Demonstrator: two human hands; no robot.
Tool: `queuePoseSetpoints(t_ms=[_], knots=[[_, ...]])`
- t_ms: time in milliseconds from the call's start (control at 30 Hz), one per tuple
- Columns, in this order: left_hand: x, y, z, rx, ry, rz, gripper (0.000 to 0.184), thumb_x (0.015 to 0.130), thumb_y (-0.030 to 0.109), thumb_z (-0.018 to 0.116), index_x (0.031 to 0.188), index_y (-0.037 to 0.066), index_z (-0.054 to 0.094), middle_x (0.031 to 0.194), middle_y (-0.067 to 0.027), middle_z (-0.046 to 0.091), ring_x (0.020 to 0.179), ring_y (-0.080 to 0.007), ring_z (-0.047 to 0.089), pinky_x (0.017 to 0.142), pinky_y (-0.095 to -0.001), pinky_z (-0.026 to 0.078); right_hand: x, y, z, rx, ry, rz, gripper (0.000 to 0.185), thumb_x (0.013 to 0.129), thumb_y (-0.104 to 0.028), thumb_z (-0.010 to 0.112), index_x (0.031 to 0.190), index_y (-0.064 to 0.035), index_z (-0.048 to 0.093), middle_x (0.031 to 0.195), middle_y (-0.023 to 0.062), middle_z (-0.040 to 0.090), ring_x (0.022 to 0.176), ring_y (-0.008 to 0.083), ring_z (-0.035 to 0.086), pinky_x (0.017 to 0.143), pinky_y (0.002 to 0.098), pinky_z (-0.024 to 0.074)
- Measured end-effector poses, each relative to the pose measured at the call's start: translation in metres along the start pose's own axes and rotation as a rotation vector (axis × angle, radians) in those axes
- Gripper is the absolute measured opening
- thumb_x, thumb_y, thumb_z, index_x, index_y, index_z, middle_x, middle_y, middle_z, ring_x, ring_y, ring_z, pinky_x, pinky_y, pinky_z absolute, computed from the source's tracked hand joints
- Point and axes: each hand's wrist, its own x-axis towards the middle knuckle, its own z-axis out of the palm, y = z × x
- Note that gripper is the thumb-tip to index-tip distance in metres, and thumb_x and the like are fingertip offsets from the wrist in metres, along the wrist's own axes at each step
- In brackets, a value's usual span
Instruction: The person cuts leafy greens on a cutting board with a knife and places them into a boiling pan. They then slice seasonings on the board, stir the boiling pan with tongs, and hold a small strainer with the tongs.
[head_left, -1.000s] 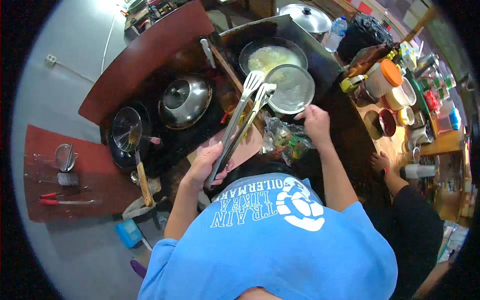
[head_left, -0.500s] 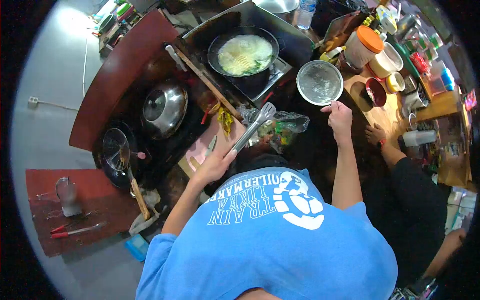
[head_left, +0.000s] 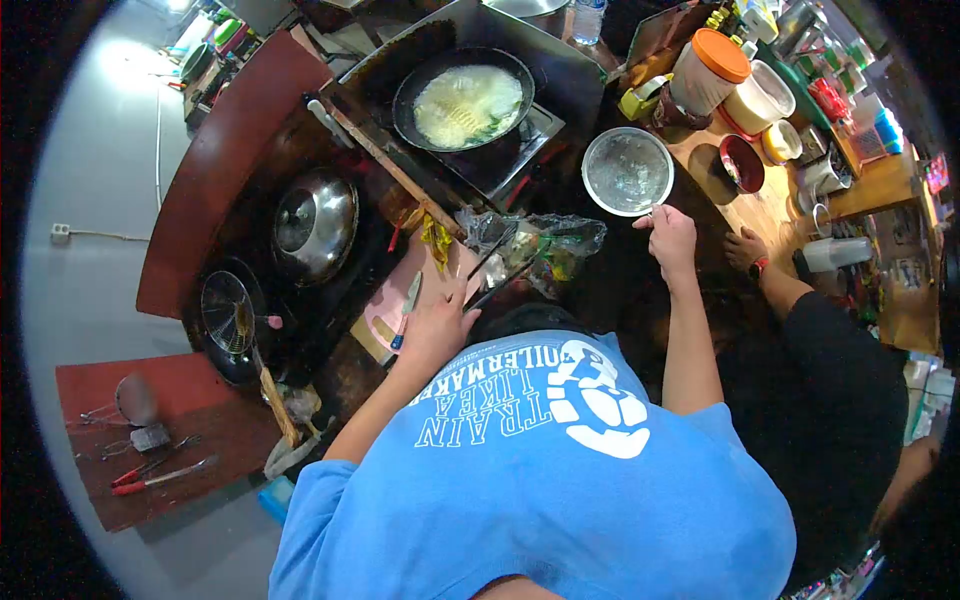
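My left hand (head_left: 438, 325) is closed around the tongs (head_left: 494, 290), which look dark and edge-on, their arms spread over a clear plastic bag (head_left: 560, 245). Under that hand lies a pink cutting board (head_left: 385, 305) with a knife (head_left: 408, 312) on it. My right hand (head_left: 672, 240) grips the handle of a round fine-mesh strainer (head_left: 628, 172), held up to the right of the stove. In a black frying pan (head_left: 402, 125), pale yellow food (head_left: 465, 108) with some green sits in bubbling liquid.
A metal lid (head_left: 315, 225) and a wire skimmer (head_left: 228, 312) are at left. On the right, a wooden counter (head_left: 715, 180) bears an orange-lidded jar (head_left: 712, 75) and a red bowl (head_left: 741, 163). Another person's hand (head_left: 745, 250) rests by its edge.
My left hand has turned the tongs, from slotted tip facing up to edge-on with arms spread. The strainer stays in my right hand. The whole view has shifted slightly.
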Motion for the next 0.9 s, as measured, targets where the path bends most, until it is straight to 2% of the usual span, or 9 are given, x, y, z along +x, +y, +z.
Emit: queuePoseSetpoints(t_ms=[233, 300, 333, 400, 433, 533, 633, 800, 900], knots=[[-0.005, -0.014, 0.002, -0.056, 0.105, 0.038, 0.055, 0.096, 0.039, 0.060, 0.145, 0.015, 0.049, 0.085, -0.0238, 0.069, 0.079, -0.0434, 0.068, 0.066, -0.0517, 0.055, 0.005, 0.009, 0.003, -0.022, -0.047, 0.011, 0.035, 0.100, -0.021, 0.051, 0.085, 0.0006, 0.074, 0.078, 0.0091, 0.075, 0.069, 0.0161, 0.066, 0.073, 0.0332, 0.0506], [-0.009, -0.015, -0.006, -0.238, 0.277, 0.111, 0.050, 0.098, 0.037, 0.059, 0.144, 0.017, 0.053, 0.075, -0.0163, 0.068, 0.069, -0.0318, 0.069, 0.060, -0.0434, 0.056, 0.005, 0.004, 0.005, -0.074, -0.031, 0.040, 0.035, 0.100, -0.021, 0.051, 0.085, 0.0009, 0.074, 0.078, 0.0099, 0.075, 0.072, 0.0180, 0.068, 0.075, 0.0343, 0.0516], [-0.009, -0.013, -0.012, -0.237, 0.281, 0.112, 0.050, 0.098, 0.037, 0.059, 0.144, 0.017, 0.053, 0.075, -0.0163, 0.068, 0.069, -0.0318, 0.069, 0.060, -0.0434, 0.056, 0.002, 0.000, 0.005, -0.078, -0.043, 0.028, 0.035, 0.100, -0.021, 0.051, 0.084, 0.0009, 0.073, 0.078, 0.0099, 0.075, 0.072, 0.0186, 0.068, 0.075, 0.0346, 0.0517], [-0.008, -0.010, -0.028, -0.765, 0.028, -0.077, 0.045, 0.101, 0.033, 0.055, 0.143, 0.016, 0.056, 0.068, -0.0122, 0.058, 0.067, -0.0221, 0.067, 0.063, -0.0425, 0.055, 0.004, 0.004, 0.010, -0.094, -0.062, -0.004, 0.034, 0.099, -0.020, 0.051, 0.084, 0.0011, 0.073, 0.077, 0.0096, 0.075, 0.071, 0.0188, 0.068, 0.075, 0.0346, 0.0520], [-0.007, -0.007, -0.036, -0.766, 0.034, -0.077, 0.045, 0.101, 0.033, 0.055, 0.143, 0.016, 0.056, 0.068, -0.0122, 0.058, 0.067, -0.0221, 0.067, 0.063, -0.0425, 0.055, 0.003, 0.002, 0.012, -0.093, -0.063, -0.010, 0.034, 0.099, -0.020, 0.051, 0.084, 0.0011, 0.073, 0.077, 0.0096, 0.075, 0.071, 0.0188, 0.068, 0.075, 0.0346, 0.0520], [-0.005, 0.011, -0.060, -1.126, -0.184, -0.147, 0.044, 0.105, 0.033, 0.050, 0.146, 0.017, 0.054, 0.066, 0.0030, 0.049, 0.055, -0.0054, 0.052, 0.051, -0.0245, 0.044, -0.006, -0.009, 0.027, -0.087, -0.136, -0.131, 0.034, 0.099, -0.020, 0.051, 0.082, 0.0005, 0.072, 0.075, 0.0097, 0.074, 0.068, 0.0182, 0.067, 0.071, 0.0339, 0.0519], [0.012, 0.014, -0.049, -1.010, -0.107, -0.057, 0.045, 0.105, 0.032, 0.051, 0.146, 0.015, 0.052, 0.066, 0.0005, 0.050, 0.058, -0.0078, 0.054, 0.055, -0.0257, 0.045, -0.016, -0.023, 0.039, -0.101, -0.179, -0.282, 0.032, 0.101, -0.019, 0.051, 0.083, 0.0005, 0.070, 0.072, 0.0098, 0.072, 0.067, 0.0174, 0.067, 0.068, 0.0337, 0.0516], [0.026, 0.006, -0.026, -0.791, 0.151, 0.092, 0.047, 0.103, 0.032, 0.053, 0.145, 0.009, 0.052, 0.067, -0.0019, 0.051, 0.064, -0.0108, 0.053, 0.061, -0.0298, 0.045, -0.025, -0.041, 0.055, 0.001, -0.223, -0.311, 0.032, 0.102, -0.019, 0.050, 0.085, 0.0010, 0.069, 0.073, 0.0098, 0.072, 0.067, 0.0181, 0.067, 0.067, 0.0331, 0.0515], [0.022, 0.006, -0.032, -0.922, 0.004, 0.090, 0.043, 0.104, 0.032, 0.052, 0.139, 0.008, 0.059, 0.066, -0.0005, 0.053, 0.061, -0.0097, 0.052, 0.058, -0.0289, 0.044, -0.023, -0.039, 0.062, 0.068, -0.223, -0.342, 0.030, 0.102, -0.020, 0.051, 0.087, 0.0006, 0.069, 0.074, 0.0094, 0.072, 0.068, 0.0166, 0.068, 0.066, 0.0319, 0.0511]])
